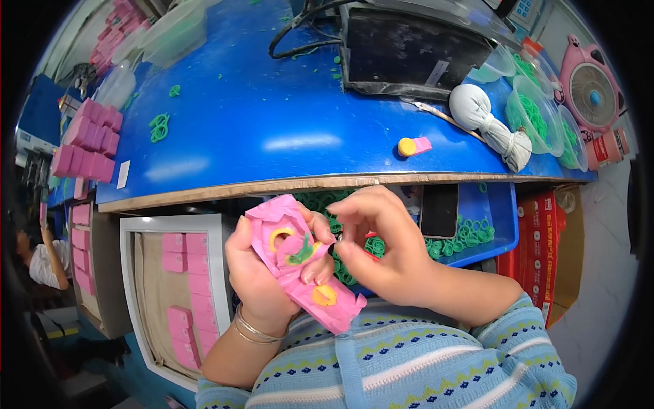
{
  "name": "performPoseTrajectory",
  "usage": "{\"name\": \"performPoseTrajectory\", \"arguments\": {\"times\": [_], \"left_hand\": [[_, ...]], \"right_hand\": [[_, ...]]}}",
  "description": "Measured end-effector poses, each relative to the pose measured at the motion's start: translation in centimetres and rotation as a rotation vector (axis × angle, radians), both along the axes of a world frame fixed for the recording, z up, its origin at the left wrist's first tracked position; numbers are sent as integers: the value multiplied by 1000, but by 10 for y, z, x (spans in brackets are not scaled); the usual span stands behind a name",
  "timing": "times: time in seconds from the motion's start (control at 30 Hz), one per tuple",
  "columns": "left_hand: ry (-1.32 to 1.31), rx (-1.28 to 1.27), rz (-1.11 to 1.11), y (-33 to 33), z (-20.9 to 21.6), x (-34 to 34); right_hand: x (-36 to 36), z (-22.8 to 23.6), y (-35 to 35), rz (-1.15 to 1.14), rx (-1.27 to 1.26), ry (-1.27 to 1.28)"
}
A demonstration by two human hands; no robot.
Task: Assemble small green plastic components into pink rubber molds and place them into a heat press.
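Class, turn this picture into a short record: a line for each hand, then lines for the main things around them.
Left hand: grips a pink piece with yellow and green parts
Right hand: fingers bent close beside that piece; whether they hold anything is unclear
Blue tray: below the table edge, with green rings
White-framed tray: on the left, with pink blocks
Blue table: bears a white cloth bundle

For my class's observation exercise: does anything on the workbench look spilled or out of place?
A few green rings lie loose on the blue tabletop's left part, seemingly stray, since many similar rings are gathered in the blue tray below.
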State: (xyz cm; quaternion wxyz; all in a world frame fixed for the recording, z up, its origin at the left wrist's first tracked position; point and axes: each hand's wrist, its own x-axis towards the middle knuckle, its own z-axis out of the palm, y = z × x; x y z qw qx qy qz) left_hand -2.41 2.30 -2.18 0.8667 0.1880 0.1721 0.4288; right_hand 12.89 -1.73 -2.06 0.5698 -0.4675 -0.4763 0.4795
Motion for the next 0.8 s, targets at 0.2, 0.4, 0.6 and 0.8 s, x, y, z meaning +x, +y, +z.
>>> {"name": "performPoseTrajectory", "arguments": {"times": [0.2, 0.4, 0.6, 0.8], "left_hand": [[4, -60, 75, -7, -13, -7], [382, 475, 186, -13, 0, -4], [794, 886, 315, -9, 15, -31], [815, 883, 502, -1, 19, -44]], "right_hand": [[-2, 12, 16, 87, 521, -631], [-14, 21, -3, 60, 749, -743], [-14, 20, -8, 179, 33, -260], [7, 19, -8, 175, -197, -34]]}}
